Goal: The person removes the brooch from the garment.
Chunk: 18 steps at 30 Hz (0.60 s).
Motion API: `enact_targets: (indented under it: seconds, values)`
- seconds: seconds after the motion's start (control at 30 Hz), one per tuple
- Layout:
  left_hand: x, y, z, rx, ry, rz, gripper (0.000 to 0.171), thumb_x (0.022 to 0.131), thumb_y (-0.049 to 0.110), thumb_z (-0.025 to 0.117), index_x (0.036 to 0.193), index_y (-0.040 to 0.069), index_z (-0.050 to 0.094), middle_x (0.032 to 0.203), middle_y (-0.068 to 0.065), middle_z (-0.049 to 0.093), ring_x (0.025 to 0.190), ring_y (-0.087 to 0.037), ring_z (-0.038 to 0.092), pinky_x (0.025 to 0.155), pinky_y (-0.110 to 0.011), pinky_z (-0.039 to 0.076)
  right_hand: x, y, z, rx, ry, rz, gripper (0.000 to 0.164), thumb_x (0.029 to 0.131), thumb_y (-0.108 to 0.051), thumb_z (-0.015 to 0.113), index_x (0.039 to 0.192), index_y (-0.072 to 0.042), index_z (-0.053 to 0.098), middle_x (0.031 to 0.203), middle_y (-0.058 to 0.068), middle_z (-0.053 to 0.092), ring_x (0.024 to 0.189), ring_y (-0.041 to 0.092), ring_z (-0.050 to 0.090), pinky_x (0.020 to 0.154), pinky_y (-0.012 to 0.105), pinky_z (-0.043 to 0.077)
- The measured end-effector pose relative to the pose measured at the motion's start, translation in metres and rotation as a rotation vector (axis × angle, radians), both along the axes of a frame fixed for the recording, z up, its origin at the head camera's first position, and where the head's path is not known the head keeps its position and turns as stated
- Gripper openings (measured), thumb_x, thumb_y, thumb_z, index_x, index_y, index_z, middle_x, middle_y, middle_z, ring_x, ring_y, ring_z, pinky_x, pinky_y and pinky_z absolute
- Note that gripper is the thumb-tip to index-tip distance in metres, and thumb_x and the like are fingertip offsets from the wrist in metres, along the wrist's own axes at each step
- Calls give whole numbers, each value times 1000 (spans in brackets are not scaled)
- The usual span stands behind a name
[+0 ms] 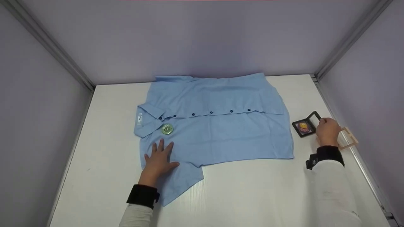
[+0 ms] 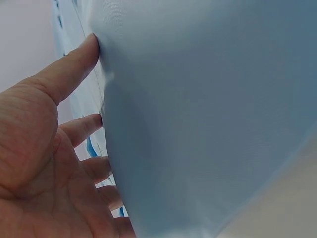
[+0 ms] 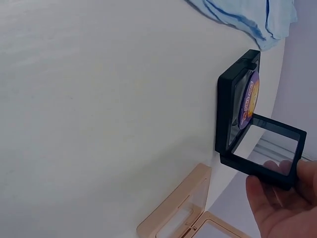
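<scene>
Blue shirt [image 1: 233,137] lies beneath left hand [image 1: 157,162]; right hand [image 1: 328,130] grips black case [image 1: 303,127]

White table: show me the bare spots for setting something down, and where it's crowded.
The white table is bare between the left wall and the collar of the blue shirt, and in front of it, from its near sleeve across to the right arm. Crowded: the right edge, where the right hand holds the open black case near the tan case.
</scene>
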<state>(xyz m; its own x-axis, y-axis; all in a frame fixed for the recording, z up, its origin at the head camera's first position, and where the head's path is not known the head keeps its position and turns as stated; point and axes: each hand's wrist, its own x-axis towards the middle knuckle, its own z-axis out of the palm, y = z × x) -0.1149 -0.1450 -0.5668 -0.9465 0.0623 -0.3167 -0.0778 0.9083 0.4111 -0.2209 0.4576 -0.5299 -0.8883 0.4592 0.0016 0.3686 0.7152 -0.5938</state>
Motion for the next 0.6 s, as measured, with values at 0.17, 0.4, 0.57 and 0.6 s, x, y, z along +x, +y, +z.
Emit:
enact_targets:
  seconds: [0.17, 0.4, 0.57, 0.6]
  values:
    - [0, -1, 1, 1, -15, 0, 88, 82, 40, 78, 154, 14, 34, 161, -22, 11, 144, -50, -1, 100, -79, 7, 0, -3, -4, -3, 17, 9, 41, 105, -15, 38, 123, 16, 56, 121, 36, 56, 116, 52, 50, 99, 56, 36]
    - [0, -2, -1, 16, -15, 6, 89, 81, 41, 78, 154, 15, 34, 161, -21, 11, 144, -49, -1, 101, -78, 6, 7, -14, -14, -13, 25, 78, 38, 102, -19, 49, 123, 11, 61, 114, 31, 62, 106, 43, 57, 86, 48, 44]
    - [-1, -2, -3, 18, -17, 6, 89, 81, 41, 78, 154, 15, 33, 161, -21, 10, 144, -48, -3, 101, -78, 4, 12, -22, -23, 31, 42, 141, 33, 100, -14, 56, 119, 11, 64, 110, 32, 64, 100, 43, 60, 80, 46, 46]
    - [-1, -2, -3, 13, -16, 3, 90, 81, 42, 78, 154, 16, 33, 161, -21, 10, 144, -48, -3, 101, -78, 4, 12, -23, -25, 36, 41, 152, 32, 99, -13, 57, 119, 11, 64, 109, 32, 63, 100, 43, 60, 79, 46, 47]
